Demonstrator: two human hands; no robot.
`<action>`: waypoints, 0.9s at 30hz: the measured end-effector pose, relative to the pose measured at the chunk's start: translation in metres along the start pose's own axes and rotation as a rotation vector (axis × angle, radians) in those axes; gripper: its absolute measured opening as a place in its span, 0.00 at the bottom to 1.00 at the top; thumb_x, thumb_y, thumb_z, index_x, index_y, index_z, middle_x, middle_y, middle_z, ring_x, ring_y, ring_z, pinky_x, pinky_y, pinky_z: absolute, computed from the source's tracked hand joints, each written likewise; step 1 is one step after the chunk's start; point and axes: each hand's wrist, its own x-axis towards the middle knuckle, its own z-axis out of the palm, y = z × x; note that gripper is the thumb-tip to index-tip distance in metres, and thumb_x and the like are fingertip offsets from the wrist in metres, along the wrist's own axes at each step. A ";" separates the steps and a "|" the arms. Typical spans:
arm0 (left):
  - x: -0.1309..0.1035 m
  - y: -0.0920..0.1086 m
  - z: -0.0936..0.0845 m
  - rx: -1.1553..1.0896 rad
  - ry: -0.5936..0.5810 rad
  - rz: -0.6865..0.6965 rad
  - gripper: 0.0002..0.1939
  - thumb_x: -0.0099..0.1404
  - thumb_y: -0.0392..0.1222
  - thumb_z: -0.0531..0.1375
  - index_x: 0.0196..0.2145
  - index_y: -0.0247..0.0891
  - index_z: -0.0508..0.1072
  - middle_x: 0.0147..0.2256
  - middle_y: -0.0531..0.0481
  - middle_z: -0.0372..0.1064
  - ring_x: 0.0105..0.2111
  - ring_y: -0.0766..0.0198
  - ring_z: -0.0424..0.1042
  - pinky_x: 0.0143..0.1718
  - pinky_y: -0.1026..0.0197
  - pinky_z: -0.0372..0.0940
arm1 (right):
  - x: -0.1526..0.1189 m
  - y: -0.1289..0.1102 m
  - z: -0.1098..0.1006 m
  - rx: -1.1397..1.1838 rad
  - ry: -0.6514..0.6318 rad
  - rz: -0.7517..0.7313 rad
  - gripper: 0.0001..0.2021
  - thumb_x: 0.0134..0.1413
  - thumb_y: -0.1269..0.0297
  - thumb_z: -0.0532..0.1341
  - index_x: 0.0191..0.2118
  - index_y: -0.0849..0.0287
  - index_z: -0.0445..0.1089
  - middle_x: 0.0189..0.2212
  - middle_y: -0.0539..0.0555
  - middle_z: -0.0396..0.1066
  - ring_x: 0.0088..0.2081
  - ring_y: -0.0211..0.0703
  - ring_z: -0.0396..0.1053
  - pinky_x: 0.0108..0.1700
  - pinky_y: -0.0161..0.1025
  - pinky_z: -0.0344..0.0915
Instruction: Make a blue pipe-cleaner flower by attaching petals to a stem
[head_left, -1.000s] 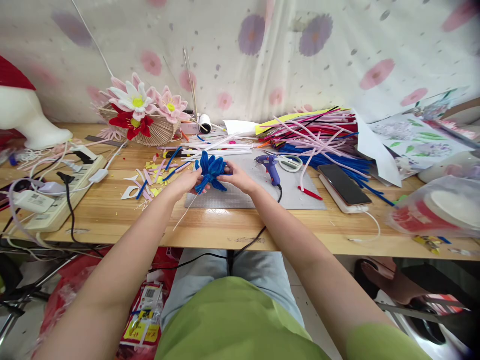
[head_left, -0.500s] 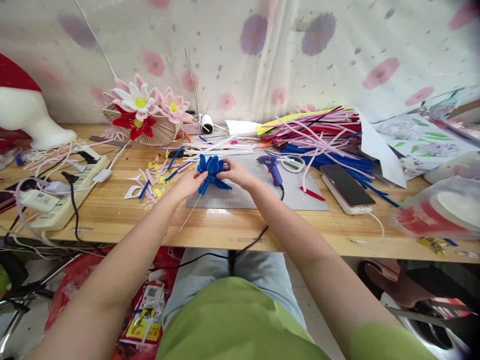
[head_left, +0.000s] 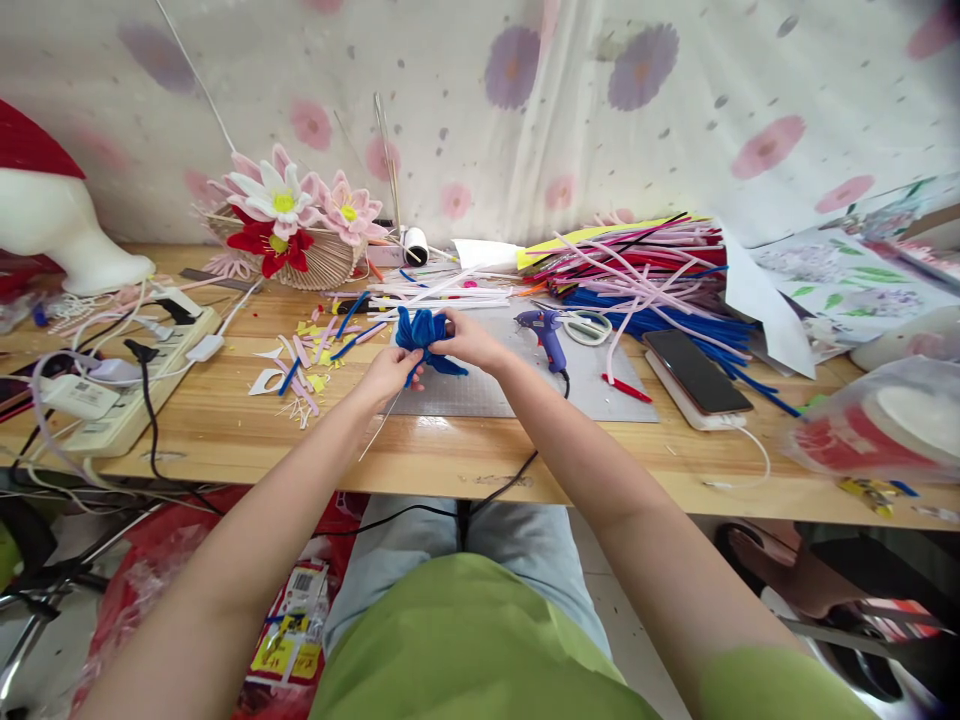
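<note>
Both hands are closed on a blue pipe-cleaner flower (head_left: 424, 328), held above the grey mat (head_left: 517, 390). My left hand (head_left: 391, 374) pinches the flower's lower left side. From under it a thin wire stem (head_left: 379, 428) slants down toward the table's front. The fingers of my right hand (head_left: 471, 342) grip the petals on the right side. Part of the flower is hidden behind the fingers. Right of my hands lie a purple glue gun (head_left: 546, 335) and white-handled scissors (head_left: 587, 327).
Blue and pink pipe cleaners (head_left: 637, 270) are heaped at the back. Scraps (head_left: 304, 365) lie left of the mat. A phone (head_left: 697, 370) and a bagged cup (head_left: 885, 430) stand right; a power strip (head_left: 150, 380) sits left. The black cord (head_left: 510, 478) hangs over the front edge.
My left hand has shifted slightly down and right on the flower, with more fingers showing beneath it. The petals look more bunched. My right hand still grips the right side.
</note>
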 end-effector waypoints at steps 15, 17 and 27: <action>-0.017 0.003 -0.002 -0.287 -0.230 -0.148 0.10 0.64 0.26 0.48 0.30 0.29 0.67 0.18 0.56 0.55 0.14 0.77 0.53 0.14 0.73 0.49 | -0.002 0.010 -0.015 0.021 0.073 -0.031 0.23 0.34 0.64 0.65 0.40 0.57 0.58 0.30 0.49 0.69 0.34 0.41 0.68 0.39 0.42 0.65; -0.014 0.002 0.001 -0.310 -0.115 -0.103 0.11 0.64 0.25 0.46 0.29 0.32 0.64 0.18 0.58 0.53 0.14 0.78 0.52 0.14 0.74 0.47 | -0.006 0.010 -0.016 -0.090 0.245 -0.145 0.27 0.32 0.61 0.68 0.42 0.57 0.60 0.39 0.55 0.68 0.42 0.45 0.66 0.44 0.45 0.64; -0.013 0.000 0.023 -0.291 0.041 0.026 0.06 0.66 0.32 0.46 0.35 0.37 0.61 0.18 0.61 0.50 0.13 0.77 0.48 0.14 0.73 0.44 | -0.023 0.017 0.015 0.184 0.227 0.122 0.13 0.46 0.53 0.62 0.28 0.59 0.68 0.22 0.47 0.62 0.23 0.32 0.56 0.28 0.35 0.57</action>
